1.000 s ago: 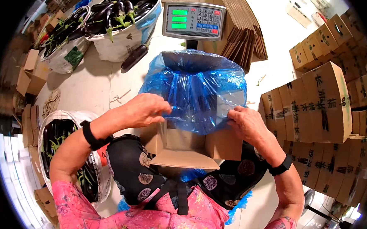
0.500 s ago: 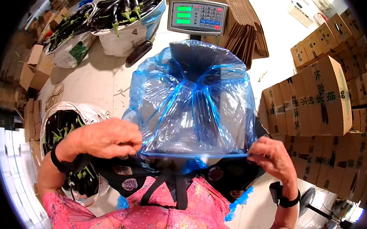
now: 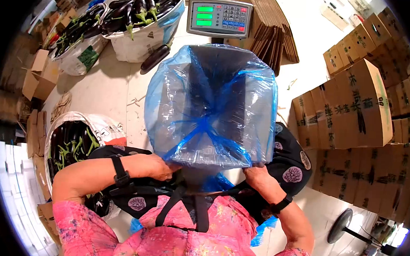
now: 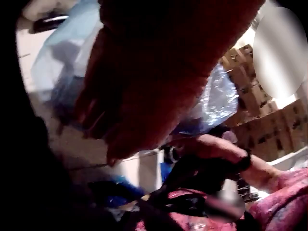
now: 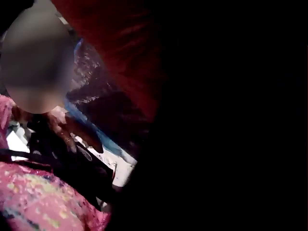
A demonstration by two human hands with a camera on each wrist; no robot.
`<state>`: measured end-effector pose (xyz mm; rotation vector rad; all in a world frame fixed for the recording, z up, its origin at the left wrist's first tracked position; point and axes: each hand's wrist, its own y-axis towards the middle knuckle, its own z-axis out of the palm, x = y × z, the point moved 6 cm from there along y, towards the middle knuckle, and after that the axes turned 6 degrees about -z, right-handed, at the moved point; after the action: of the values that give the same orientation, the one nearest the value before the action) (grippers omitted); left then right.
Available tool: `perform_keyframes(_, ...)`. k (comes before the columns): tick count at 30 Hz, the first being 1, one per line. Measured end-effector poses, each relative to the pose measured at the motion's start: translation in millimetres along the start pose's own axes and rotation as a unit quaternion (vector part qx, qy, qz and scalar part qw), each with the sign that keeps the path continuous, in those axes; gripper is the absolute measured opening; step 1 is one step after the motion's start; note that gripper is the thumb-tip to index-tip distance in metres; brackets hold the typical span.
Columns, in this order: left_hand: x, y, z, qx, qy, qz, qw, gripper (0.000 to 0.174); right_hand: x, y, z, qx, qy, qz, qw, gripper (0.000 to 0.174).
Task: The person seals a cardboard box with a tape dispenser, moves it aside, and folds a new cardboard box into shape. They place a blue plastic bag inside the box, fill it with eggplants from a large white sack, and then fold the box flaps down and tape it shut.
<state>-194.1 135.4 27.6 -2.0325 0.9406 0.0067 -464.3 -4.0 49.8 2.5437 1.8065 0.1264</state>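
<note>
A thin blue plastic bag (image 3: 209, 128) is spread over an open cardboard box between the person's knees. Its film covers the flaps and dips in gathered folds toward the middle. At the near left corner the left hand (image 3: 162, 168) grips the bag's edge, fingers partly hidden under it. Opposite it, the right hand (image 3: 259, 176) holds the edge at the near right corner, its fingertips tucked out of sight. The left wrist view shows the left hand (image 4: 139, 106) dark and large beside the film. In the right wrist view the right hand (image 5: 120, 53) is mostly in shadow.
A scale display (image 3: 220, 18) stands beyond the box, near flattened cartons (image 3: 270, 29). Eggplants fill white sacks (image 3: 135, 48) at the far left and another sack (image 3: 105, 132) by the left arm. One eggplant (image 3: 156, 57) lies on the floor. Printed cartons (image 3: 345, 107) are stacked at right.
Both hands carried the bag's near edge toward the body, stretching it over the near flap, then moved inward and down at the near corners. The film now lies flatter over the box.
</note>
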Motion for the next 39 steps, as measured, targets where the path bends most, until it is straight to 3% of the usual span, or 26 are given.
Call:
perform_keyframes(2, -27.6, -52.2, -93.4, 0.079, -0.267, -0.098, 0.956, 0.039, 1.4, 5.6, 8.7, 0.075, 0.041, 0.020, 0.996, 0.019)
perform_keyframes(3, -38.6, -62.1, -97.5, 0.004, -0.338, 0.040, 0.940, 0.031, 3.0, -2.8, 11.7, 0.201, 0.085, 0.048, 0.975, 0.019)
perform_keyframes(4, -50.0, -84.4, -118.8, 0.002, -0.412, 0.102, 0.905, 0.034, 4.3, -15.2, 9.9, 0.324, 0.126, 0.074, 0.935, 0.020)
perform_keyframes(5, -55.1, -107.4, -139.1, -0.041, -0.463, 0.115, 0.878, 0.034, 3.7, -16.0, -12.8, 0.300, 0.159, 0.084, 0.937, 0.018)
perform_keyframes(7, -39.1, -144.9, -168.1, -0.120, -0.469, 0.050, 0.873, 0.029, 0.0, -17.9, -66.7, 0.252, 0.221, 0.103, 0.936, 0.016)
perform_keyframes(8, -19.8, -157.3, -168.3, -0.199, -0.464, 0.039, 0.862, 0.029, -9.9, -15.5, -94.8, 0.155, 0.275, 0.112, 0.942, 0.013)
perform_keyframes(9, 0.7, -167.8, -172.6, -0.189, -0.489, -0.043, 0.850, 0.029, -22.0, -11.4, -117.8, 0.101, 0.283, 0.151, 0.942, 0.011)
perform_keyframes(10, 26.2, -175.3, -166.1, -0.240, -0.514, -0.072, 0.821, 0.031, -34.4, -6.5, -135.1, 0.046, 0.289, 0.191, 0.937, 0.009)
perform_keyframes(11, 49.4, -177.6, -153.9, -0.232, -0.613, -0.117, 0.747, 0.036, -44.6, 0.7, -145.9, -0.010, 0.275, 0.205, 0.939, 0.010)
perform_keyframes(14, 107.2, -167.1, -132.5, -0.240, -0.553, -0.198, 0.773, 0.049, -61.3, 25.5, -151.0, -0.113, 0.240, 0.244, 0.933, 0.027)
perform_keyframes(16, 127.3, -147.3, -114.9, -0.218, -0.570, -0.205, 0.765, 0.053, -73.5, 36.4, -108.3, -0.090, 0.197, 0.204, 0.955, 0.037)
perform_keyframes(18, 136.6, -136.6, -92.1, -0.208, -0.597, -0.219, 0.743, 0.057, -84.8, 43.7, -62.7, 0.008, 0.179, 0.224, 0.958, 0.039)
perform_keyframes(19, 137.9, -128.1, -87.8, -0.208, -0.611, -0.225, 0.730, 0.059, -89.8, 47.0, -46.0, 0.109, 0.170, 0.267, 0.942, 0.045)
perform_keyframes(22, 143.0, -96.3, -68.0, -0.232, -0.675, -0.212, 0.668, 0.059, -99.2, 59.4, -51.0, 0.101, 0.139, 0.203, 0.964, 0.031)
perform_keyframes(23, 145.8, -86.2, -63.1, -0.244, -0.697, -0.203, 0.643, 0.058, -104.3, 65.3, -58.3, 0.127, 0.142, 0.235, 0.953, 0.037)
perform_keyframes(24, 146.7, -78.3, -63.1, -0.247, -0.699, -0.177, 0.647, 0.055, -109.1, 74.6, -65.9, 0.132, 0.179, 0.281, 0.934, 0.054)
perform_keyframes(26, 148.5, -69.3, -59.9, -0.256, -0.704, -0.133, 0.649, 0.051, -122.7, 76.2, -62.1, 0.173, 0.315, 0.389, 0.848, 0.075)
perform_keyframes(28, 155.9, -45.8, -35.6, -0.257, -0.717, -0.126, 0.636, 0.043, -113.9, 89.4, -62.7, 0.124, 0.315, 0.348, 0.874, 0.094)
perform_keyframes(30, 156.0, -41.3, -26.4, -0.273, -0.733, -0.109, 0.614, 0.034, -110.8, 93.7, -36.8, 0.117, 0.307, 0.328, 0.886, 0.090)
perform_keyframes(32, 145.5, -60.5, -29.4, -0.295, -0.724, -0.109, 0.613, 0.035, -110.7, 88.3, -12.1, 0.161, 0.336, 0.316, 0.873, 0.080)
perform_keyframes(33, 141.9, -58.1, -18.2, -0.305, -0.747, -0.076, 0.585, 0.037, -95.3, 89.7, -12.7, 0.166, 0.367, 0.275, 0.873, 0.077)
perform_keyframes(34, 142.5, -48.4, -7.8, -0.300, -0.731, -0.079, 0.608, 0.040, -83.7, 89.6, -20.8, 0.170, 0.397, 0.236, 0.871, 0.073)
perform_keyframes(35, 129.0, -61.2, -11.9, -0.312, -0.759, -0.088, 0.564, 0.041, -81.6, 83.8, -19.8, 0.178, 0.375, 0.250, 0.875, 0.072)
perform_keyframes(36, 130.6, -52.4, -3.9, -0.322, -0.745, -0.067, 0.580, 0.040, -81.0, 81.5, -20.6, 0.184, 0.350, 0.268, 0.878, 0.070)
perform_keyframes(39, 136.2, -27.0, 8.4, -0.361, -0.751, -0.007, 0.553, 0.036, -85.0, 82.6, -30.8, 0.273, 0.320, 0.315, 0.851, 0.069)
